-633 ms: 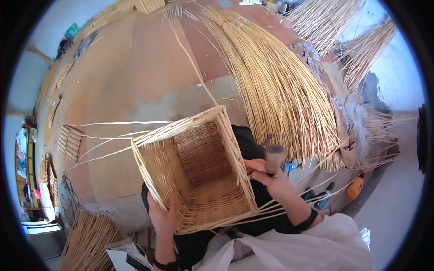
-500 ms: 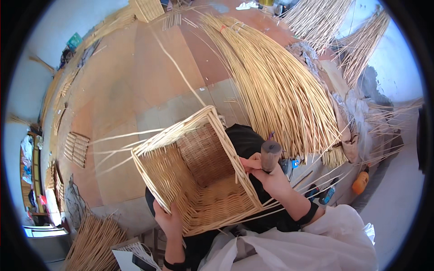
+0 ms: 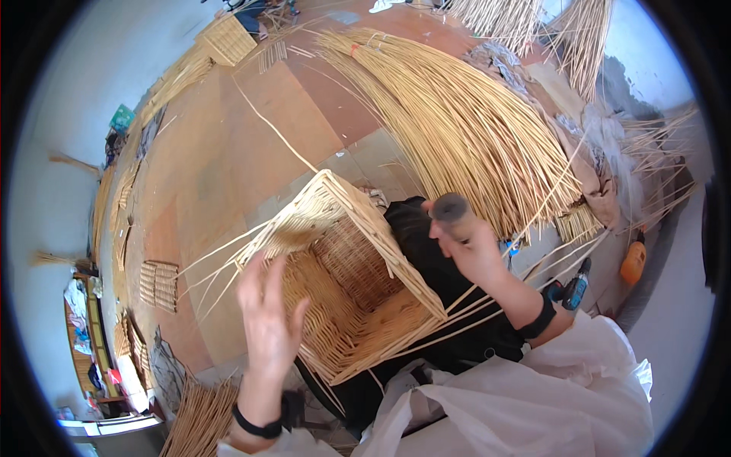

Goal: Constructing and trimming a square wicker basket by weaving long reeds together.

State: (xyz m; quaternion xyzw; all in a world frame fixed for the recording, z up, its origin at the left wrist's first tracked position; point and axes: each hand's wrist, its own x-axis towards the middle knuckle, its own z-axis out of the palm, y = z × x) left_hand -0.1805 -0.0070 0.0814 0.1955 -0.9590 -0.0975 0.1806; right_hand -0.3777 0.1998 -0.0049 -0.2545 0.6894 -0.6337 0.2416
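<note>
A square wicker basket (image 3: 362,263) rests tilted on my lap, its open top facing up and loose willow rods sticking out from its rim. My left hand (image 3: 265,316) is raised over the basket's left rim, fingers apart, with nothing in it. Off the basket's right side, my right hand (image 3: 476,251) is closed round a tool with a thick round wooden handle (image 3: 449,208). The handle's blunt dark end faces up; the tool's lower part is hidden, so its kind does not show.
A big bundle of willow rods (image 3: 464,129) lies on the floor ahead to the right. Nearer are a cordless drill (image 3: 577,286) and an orange bottle (image 3: 633,263). More rods (image 3: 202,419) stand at lower left; a small woven panel (image 3: 158,286) lies at left.
My left hand has let go of the basket's rim and lifted. My right hand has moved away from the right rim with the wooden-handled tool. The basket has tilted and turned slightly.
</note>
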